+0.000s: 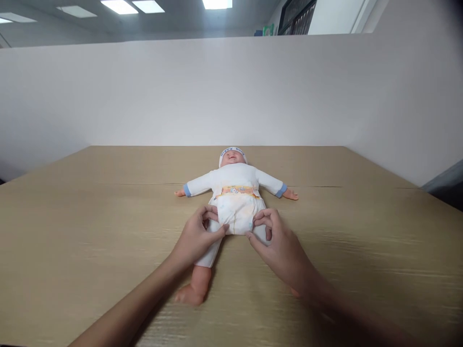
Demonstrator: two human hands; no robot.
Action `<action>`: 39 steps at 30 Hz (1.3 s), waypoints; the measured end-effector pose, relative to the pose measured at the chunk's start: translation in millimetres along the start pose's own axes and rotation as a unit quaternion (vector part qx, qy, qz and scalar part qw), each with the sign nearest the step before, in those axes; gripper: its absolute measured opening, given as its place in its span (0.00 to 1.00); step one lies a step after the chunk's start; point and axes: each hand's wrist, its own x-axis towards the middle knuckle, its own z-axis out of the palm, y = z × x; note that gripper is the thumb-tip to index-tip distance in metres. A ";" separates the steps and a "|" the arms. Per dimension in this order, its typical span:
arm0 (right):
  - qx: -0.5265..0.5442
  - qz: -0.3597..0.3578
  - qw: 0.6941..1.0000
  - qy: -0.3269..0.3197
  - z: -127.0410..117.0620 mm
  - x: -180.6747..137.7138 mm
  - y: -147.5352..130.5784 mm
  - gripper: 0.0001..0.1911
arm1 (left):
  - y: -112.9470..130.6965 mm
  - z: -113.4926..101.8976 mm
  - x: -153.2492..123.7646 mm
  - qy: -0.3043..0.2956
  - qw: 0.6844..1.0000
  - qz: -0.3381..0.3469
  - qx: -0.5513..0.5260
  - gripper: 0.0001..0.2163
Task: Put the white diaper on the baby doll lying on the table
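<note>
Light falls from ceiling panels (119,6) far above and beyond the fingertips, even and fairly bright, with the panels themselves blown out to plain white. The white partition (231,91) behind is softly lit, dimming toward its left end. Shadows are weak: a thin dark one lies under the left hand (197,236) and its forearm, another under the right hand (280,246). The tabletop (90,226) shows a mild sheen near the fingers. The right forearm smears into blur toward the lower corner, and the frame's corners darken and bend.
</note>
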 end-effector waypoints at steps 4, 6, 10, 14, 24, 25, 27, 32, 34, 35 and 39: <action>-0.011 0.008 1.000 -0.005 -5.5 1.4 -3.7 0.14 | 9.3 -5.0 -1.7 -0.030 0.997 -0.002 0.069 0.09; -0.015 0.013 1.000 -0.012 -8.9 3.1 -6.5 0.13 | 12.7 -6.3 -2.4 -0.048 0.996 -0.002 0.081 0.09; 0.012 0.059 0.997 -0.049 -19.0 6.4 -11.4 0.14 | 12.9 -4.0 -3.9 -0.038 0.996 0.001 0.076 0.10; 0.093 0.129 0.982 -0.106 -29.5 8.4 -13.4 0.21 | 9.6 -0.6 -5.9 0.002 0.999 0.022 0.047 0.13; 0.048 0.034 0.993 -0.106 -29.6 7.8 -11.6 0.14 | 13.1 -3.3 -11.5 0.023 0.989 0.021 0.144 0.12; 0.037 0.024 0.994 -0.103 -29.0 7.1 -11.3 0.13 | 13.2 -3.0 -11.9 0.029 0.989 0.033 0.144 0.11; 0.016 0.012 0.996 -0.091 -27.9 5.2 -11.2 0.13 | 13.4 -2.3 -12.1 0.029 0.989 0.058 0.134 0.10; -0.020 0.009 0.998 -0.058 -25.0 1.2 -14.0 0.14 | 14.9 0.3 -12.1 0.023 0.991 0.073 0.112 0.10; -0.023 0.008 0.998 -0.055 -24.2 0.8 -14.9 0.14 | 16.0 1.8 -13.1 0.024 0.990 0.073 0.122 0.10; -0.024 0.006 0.998 -0.056 -23.8 0.9 -15.1 0.13 | 16.5 2.4 -13.8 0.026 0.988 0.073 0.130 0.10; -0.021 -0.009 0.998 -0.061 -21.0 1.4 -13.1 0.11 | 16.3 3.1 -16.4 0.039 0.983 0.063 0.168 0.09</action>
